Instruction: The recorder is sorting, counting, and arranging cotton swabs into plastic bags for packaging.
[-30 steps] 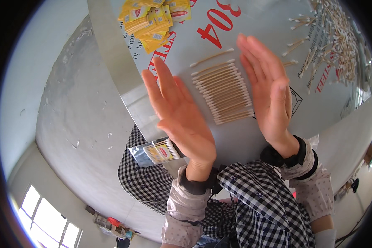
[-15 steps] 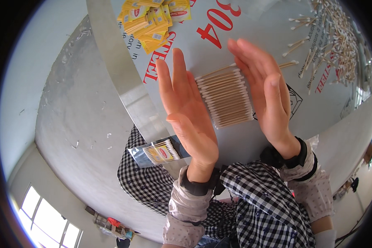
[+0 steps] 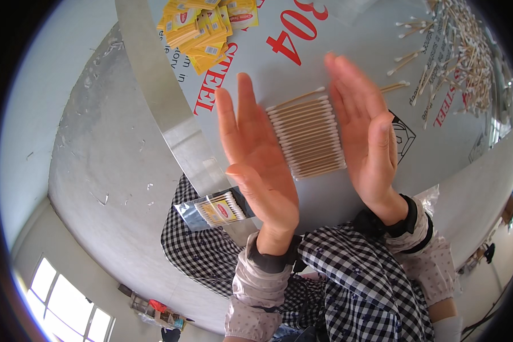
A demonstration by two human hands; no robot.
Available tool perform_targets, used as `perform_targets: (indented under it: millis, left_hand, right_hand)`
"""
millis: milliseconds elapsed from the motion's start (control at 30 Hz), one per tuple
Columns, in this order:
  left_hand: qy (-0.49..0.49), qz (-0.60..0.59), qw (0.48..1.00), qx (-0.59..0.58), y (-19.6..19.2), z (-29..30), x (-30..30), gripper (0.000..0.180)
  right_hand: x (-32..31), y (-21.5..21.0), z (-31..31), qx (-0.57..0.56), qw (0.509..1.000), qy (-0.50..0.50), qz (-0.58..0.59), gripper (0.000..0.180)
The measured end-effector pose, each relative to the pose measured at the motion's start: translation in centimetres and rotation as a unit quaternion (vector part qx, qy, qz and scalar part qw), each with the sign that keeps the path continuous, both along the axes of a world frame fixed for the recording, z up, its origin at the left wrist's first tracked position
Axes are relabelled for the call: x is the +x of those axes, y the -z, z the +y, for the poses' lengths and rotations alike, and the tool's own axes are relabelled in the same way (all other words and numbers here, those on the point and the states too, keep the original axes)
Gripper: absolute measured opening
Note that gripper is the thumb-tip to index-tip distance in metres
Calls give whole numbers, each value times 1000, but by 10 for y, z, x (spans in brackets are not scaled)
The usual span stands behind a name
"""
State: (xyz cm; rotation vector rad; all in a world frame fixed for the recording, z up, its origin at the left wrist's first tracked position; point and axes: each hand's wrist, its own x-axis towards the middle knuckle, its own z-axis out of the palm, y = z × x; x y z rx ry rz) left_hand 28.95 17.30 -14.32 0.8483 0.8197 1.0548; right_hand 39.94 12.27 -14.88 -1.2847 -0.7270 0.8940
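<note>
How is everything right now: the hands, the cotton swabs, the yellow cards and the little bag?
Left hand: open, fingers stretched out
Right hand: open, fingers stretched out
Middle swabs: lined up side by side
Far-right swabs: scattered, heaped
Yellow cards: piled untidily
Clear bag: filled

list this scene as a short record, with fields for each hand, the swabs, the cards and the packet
left hand: open, palm inward, by the left ends of the swab row; contact unclear
right hand: open, by the row's right ends; contact unclear
swab row: lined up side by side between the hands
loose swabs: scattered heap, upper right
cards: yellow, piled upper left
packet: clear, holding swabs and a yellow card, lower left
</note>
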Motion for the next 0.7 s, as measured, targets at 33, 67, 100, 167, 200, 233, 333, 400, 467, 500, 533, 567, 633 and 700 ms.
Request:
perform_targets:
  millis: [33, 67, 100, 167, 200, 233, 333, 400, 467, 500, 533, 567, 633, 700]
  left_hand:
    - [0, 1, 1000, 1, 0, 0, -1, 83]
    - [-4, -3, 1000, 4, 0, 0, -2, 82]
    - [-9, -10, 1000, 6, 2, -1, -1, 82]
    - [-40, 57, 996, 48, -2, 0, -9, 81]
    - [-71, 120, 986, 87, -4, -2, -12, 79]
    - [-95, 150, 977, 120, -7, -3, -22, 78]
    - [-123, 224, 953, 161, -18, -19, -40, 73]
    - [-102, 293, 914, 261, -10, -35, -60, 58]
    - [93, 420, 850, 304, -16, -55, -86, 33]
    - [93, 421, 850, 304, -15, -61, -89, 33]
    - [127, 418, 830, 346, -13, -69, -88, 27]
    - [160, 413, 809, 387, -12, -76, -86, 24]
    - [142, 431, 808, 377, -13, -87, -75, 26]
    - [147, 475, 791, 355, -18, -92, -64, 33]
  right_hand:
    - [-1, 0, 0, 1, 1000, 0, 1, 81]
    - [-2, 0, 0, 5, 1000, -5, 15, 81]
    - [-2, 1, -1, 9, 1000, -9, 28, 81]
    - [3, -1, -5, 1, 1000, -1, 7, 78]
    - [10, -4, -11, -10, 1000, 9, -17, 76]
    - [12, -6, -15, -16, 999, 16, -32, 73]
    - [29, -19, -34, -40, 994, 38, -92, 65]
    - [33, -23, -47, -55, 989, 52, -128, 59]
    - [34, -22, -65, -63, 991, 53, -101, 41]
    - [33, -22, -69, -78, 990, 19, -119, 31]
    - [33, -22, -71, -92, 986, -15, -138, 21]
    - [33, -23, -70, -92, 986, -16, -137, 21]
    - [33, -22, -70, -111, 963, -48, -239, 14]
    - [34, -20, -68, -102, 959, -63, -258, 14]
